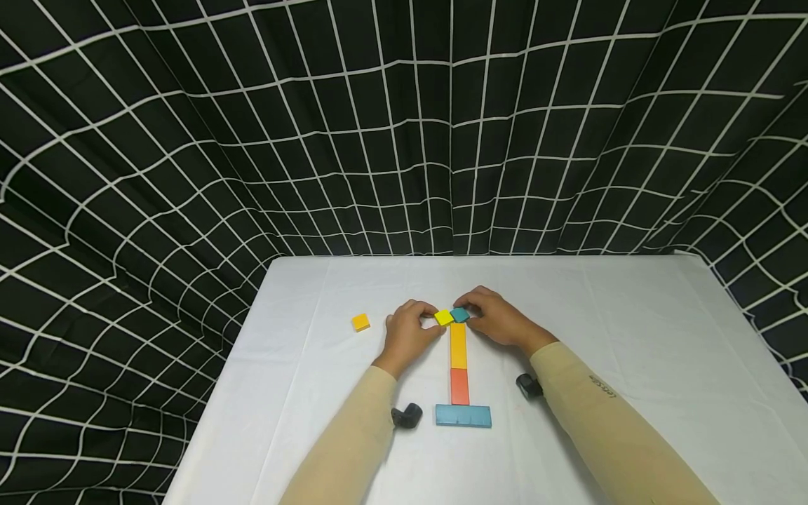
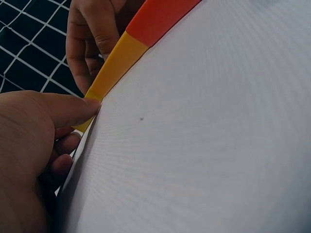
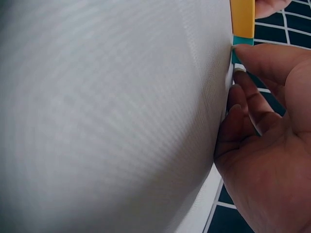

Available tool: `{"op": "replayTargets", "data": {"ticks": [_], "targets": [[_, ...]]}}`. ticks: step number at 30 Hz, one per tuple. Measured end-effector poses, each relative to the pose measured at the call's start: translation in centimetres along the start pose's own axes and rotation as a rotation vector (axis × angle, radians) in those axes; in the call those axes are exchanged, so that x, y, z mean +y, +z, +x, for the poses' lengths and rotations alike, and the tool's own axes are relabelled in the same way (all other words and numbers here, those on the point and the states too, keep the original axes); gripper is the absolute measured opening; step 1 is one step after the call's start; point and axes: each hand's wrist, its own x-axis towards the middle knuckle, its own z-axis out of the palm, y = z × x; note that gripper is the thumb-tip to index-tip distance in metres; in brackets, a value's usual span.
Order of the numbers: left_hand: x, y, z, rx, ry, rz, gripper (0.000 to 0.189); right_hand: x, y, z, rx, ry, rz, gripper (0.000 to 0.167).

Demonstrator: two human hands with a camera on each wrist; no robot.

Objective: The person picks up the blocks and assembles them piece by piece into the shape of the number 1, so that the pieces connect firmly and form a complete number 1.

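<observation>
Between thumb and fingers my left hand (image 1: 408, 335) pinches a small yellow block (image 1: 444, 318), turned at an angle. My right hand (image 1: 499, 317) pinches a small teal block (image 1: 459, 315) right beside it. Both blocks sit at the far end of an orange-yellow rectangular block (image 1: 458, 346). A red-orange block (image 1: 460, 386) continues that line toward me, and a long blue-teal block (image 1: 463, 416) lies crosswise at its near end. In the left wrist view, the left thumb (image 2: 80, 110) presses on the yellow block's edge. The right wrist view has the right thumb (image 3: 272, 60) against the teal block.
A loose orange-yellow square block (image 1: 360, 322) lies left of my left hand. White cloth (image 1: 303, 393) covers the table, and a black curtain with a white grid (image 1: 429, 140) stands behind it. Dark wrist devices (image 1: 407, 416) stick out below both forearms.
</observation>
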Motion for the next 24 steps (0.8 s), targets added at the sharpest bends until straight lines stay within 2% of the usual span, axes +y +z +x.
{"op": "replayTargets", "data": {"ticks": [24], "targets": [[-0.31,0.33,0.13,-0.001,0.031,0.008,0.031,-0.04,-0.05,-0.13,0.005,-0.016,0.004,0.036]]}}
